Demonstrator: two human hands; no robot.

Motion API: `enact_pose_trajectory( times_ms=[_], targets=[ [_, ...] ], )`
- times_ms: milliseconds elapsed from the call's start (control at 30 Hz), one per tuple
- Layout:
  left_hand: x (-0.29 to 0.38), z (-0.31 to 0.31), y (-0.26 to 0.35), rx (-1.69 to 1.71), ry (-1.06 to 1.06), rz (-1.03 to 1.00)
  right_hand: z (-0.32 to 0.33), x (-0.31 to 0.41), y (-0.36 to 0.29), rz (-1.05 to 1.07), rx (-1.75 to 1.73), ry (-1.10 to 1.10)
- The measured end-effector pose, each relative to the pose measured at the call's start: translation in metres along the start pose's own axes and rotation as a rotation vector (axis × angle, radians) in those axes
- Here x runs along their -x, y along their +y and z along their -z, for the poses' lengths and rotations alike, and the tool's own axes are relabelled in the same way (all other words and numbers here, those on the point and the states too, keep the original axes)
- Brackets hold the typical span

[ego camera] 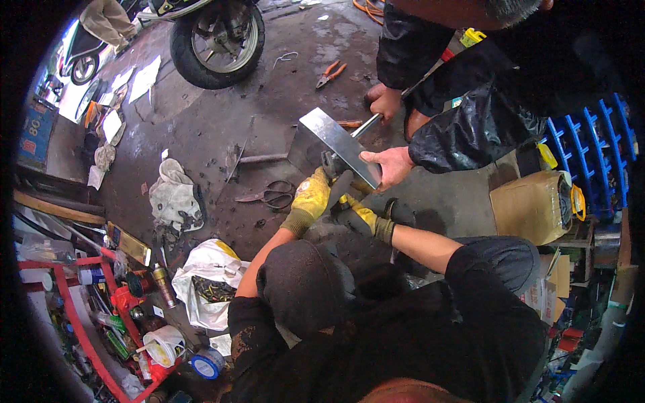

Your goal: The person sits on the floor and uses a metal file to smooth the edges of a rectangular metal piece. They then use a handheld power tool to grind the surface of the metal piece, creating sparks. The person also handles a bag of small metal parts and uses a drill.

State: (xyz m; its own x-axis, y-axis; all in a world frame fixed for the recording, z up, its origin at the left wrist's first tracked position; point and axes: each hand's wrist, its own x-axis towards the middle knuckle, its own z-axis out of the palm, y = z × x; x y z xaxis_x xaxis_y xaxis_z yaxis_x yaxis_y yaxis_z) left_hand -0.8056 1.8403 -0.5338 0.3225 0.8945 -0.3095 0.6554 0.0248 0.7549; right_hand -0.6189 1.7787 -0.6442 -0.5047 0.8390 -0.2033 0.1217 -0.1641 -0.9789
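My left hand (311,197), in a yellow work glove with a dark coating, closes around a dark metal piece (330,165) whose exact kind I cannot tell. Close to its right is my right hand (364,216), gloved alike, with curled fingers; whether it grips anything is hidden. Just beyond both gloves, a shiny rectangular metal bar or box (338,143) slants across. Another person's bare hand (390,166) holds its near end. That person's other hand (385,103) grips a metal rod (367,126) reaching the bar. Scissors (267,195) lie on the floor left of my left glove.
Orange-handled pliers (331,74) lie on the floor beyond, near a scooter wheel (217,43). Left are a grey work glove (175,194), a white sack (209,262), a spray can (163,285) and a red rack (75,322). A cardboard box (529,206) stands right.
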Motion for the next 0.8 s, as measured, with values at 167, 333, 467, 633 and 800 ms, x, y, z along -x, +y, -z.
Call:
enact_pose_trajectory(
  times_ms=[167,333,467,633,800],
  targets=[
    [0.006,-0.001,-0.006,0.005,0.109,-0.018,-0.01,0.006,-0.008,0.068,-0.076,-0.09],
    [-0.003,-0.005,-0.003,0.011,0.13,-0.062,-0.01,0.005,0.022,-0.026,-0.46,-0.006],
    [0.008,0.014,0.01,0.051,0.071,-0.006,-0.019,-0.001,0.018,0.001,-0.636,0.018],
    [0.001,0.001,0.007,0.08,0.152,-0.099,-0.012,-0.003,0.047,0.007,-0.554,0.078],
    [0.004,-0.001,0.003,0.166,0.172,-0.108,-0.008,-0.01,0.03,-0.108,-1.043,-0.072]
  ],
)
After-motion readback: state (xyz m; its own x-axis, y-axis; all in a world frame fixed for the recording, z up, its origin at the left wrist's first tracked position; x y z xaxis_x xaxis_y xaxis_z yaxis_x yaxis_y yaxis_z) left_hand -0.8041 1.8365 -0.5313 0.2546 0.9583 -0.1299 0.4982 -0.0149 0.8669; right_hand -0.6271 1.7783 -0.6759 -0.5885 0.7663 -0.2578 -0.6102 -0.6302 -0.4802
